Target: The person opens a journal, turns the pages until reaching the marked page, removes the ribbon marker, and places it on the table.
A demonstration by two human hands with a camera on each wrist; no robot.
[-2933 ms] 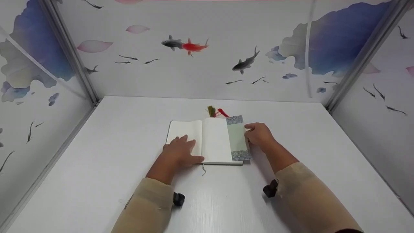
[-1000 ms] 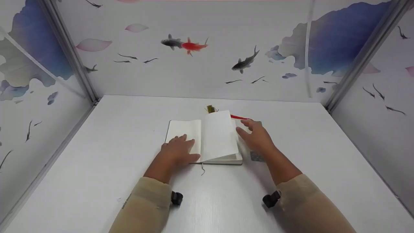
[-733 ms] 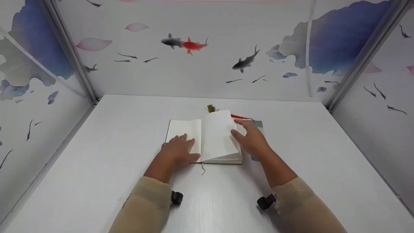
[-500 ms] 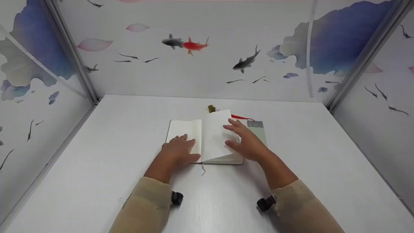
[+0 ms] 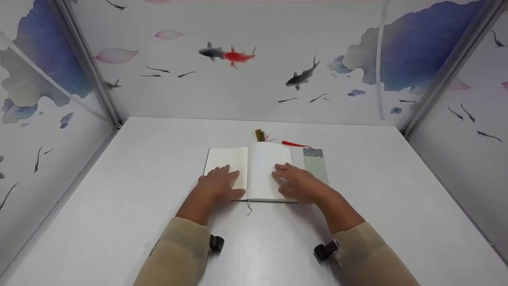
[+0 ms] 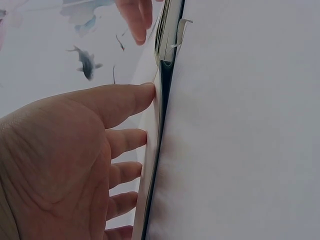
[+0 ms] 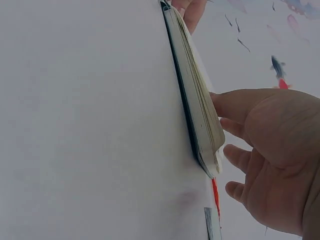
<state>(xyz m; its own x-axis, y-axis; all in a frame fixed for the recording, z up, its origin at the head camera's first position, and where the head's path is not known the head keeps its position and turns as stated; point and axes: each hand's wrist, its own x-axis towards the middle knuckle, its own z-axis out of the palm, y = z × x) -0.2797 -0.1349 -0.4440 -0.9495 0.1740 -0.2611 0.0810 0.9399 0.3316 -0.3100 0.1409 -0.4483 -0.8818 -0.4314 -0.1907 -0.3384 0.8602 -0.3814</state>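
Note:
An open notebook (image 5: pixel 264 171) with blank pages lies mid-table. My left hand (image 5: pixel 218 182) rests on its left page, fingers spread; in the left wrist view the same hand (image 6: pixel 60 160) has its thumb tip on the page. Straight fingers of my right hand (image 5: pixel 303 184) touch the right page near its outer edge. The right wrist view gives the thick page block (image 7: pixel 197 95) beside that hand (image 7: pixel 280 155). Right of the notebook is a pale green bookmark (image 5: pixel 315 163), partly hidden by my right hand, with a red tassel (image 5: pixel 293 143). An olive tassel (image 5: pixel 260 135) sticks out above the notebook.
A thin ribbon (image 5: pixel 249 208) hangs from the notebook's near edge onto the white table (image 5: pixel 158 159). Printed panels with fish and petals (image 5: pixel 170 91) stand behind and at both sides.
The green bookmark went from the right page to the table at right. A page that was raised at its near corner now lies flat, and my right hand has moved left and nearer onto it.

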